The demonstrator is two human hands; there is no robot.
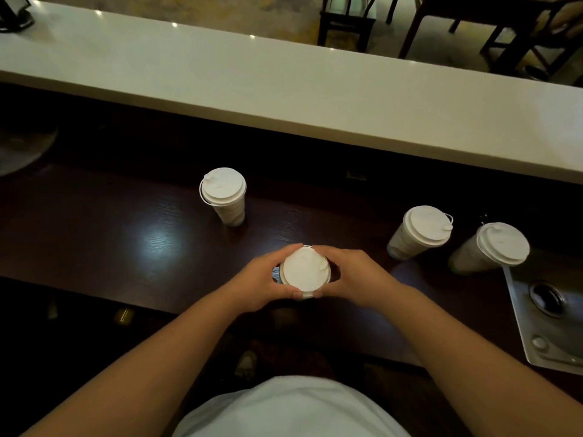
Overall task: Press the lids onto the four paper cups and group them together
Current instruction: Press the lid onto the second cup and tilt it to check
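Both hands, the left hand (pixel 263 280) and right hand (pixel 350 279), curl around the rim of the near cup (pixel 304 272) at the dark counter's (pixel 126 234) front edge (thin paper, likely light and crushable), so pressure belongs on the stiffer lid edge.

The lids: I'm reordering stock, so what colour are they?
White, all four, as on the lid between both hands in the head view.

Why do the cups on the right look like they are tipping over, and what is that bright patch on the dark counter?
Head view: wide-angle distortion leans the two right cups outward; the patch is glare off the glossy dark counter; the rest is dim.
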